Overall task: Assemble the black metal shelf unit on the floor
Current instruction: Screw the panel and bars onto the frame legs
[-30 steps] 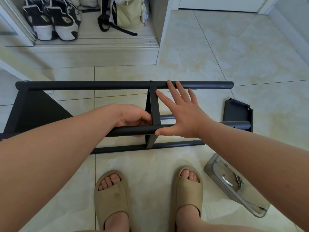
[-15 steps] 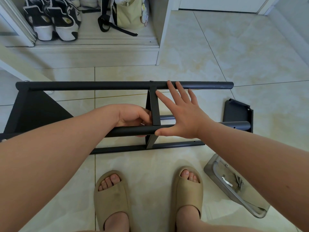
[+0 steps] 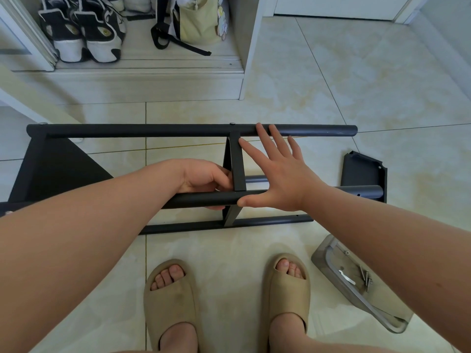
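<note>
shelf unit (image 3: 178,130) black; tubes joined by crossbar (image 3: 238,164)

On my feed the only change is small: the left hand (image 3: 204,178), gripping the near tube (image 3: 198,200), has crept its fingers right, against the cross strut (image 3: 238,164).

Tiled floor (image 3: 331,80), black shelf frame (image 3: 178,130), clear tray (image 3: 328,253), sandalled feet (image 3: 170,296)

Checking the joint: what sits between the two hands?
Head view: a flat black metal crossbar separates the left hand, gripping the round black tube, from the right hand.
</note>
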Action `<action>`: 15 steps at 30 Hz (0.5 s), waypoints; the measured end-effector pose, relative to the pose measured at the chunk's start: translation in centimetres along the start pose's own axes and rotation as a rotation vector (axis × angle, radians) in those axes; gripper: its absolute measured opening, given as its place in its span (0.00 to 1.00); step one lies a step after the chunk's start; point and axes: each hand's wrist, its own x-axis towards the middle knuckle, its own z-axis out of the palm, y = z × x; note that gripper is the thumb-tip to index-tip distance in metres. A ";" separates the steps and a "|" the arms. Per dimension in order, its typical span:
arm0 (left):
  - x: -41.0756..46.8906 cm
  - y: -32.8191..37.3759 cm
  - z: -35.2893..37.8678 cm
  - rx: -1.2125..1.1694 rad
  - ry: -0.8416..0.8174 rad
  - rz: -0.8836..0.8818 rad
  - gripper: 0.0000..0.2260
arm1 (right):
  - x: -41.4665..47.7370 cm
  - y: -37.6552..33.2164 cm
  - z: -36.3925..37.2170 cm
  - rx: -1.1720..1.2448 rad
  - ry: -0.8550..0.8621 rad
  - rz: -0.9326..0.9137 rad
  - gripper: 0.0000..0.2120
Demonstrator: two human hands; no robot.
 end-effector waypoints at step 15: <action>-0.1 0.1 0.4 0.001 0.027 -0.039 0.07 | 0.0 0.0 0.1 0.002 0.004 0.001 0.56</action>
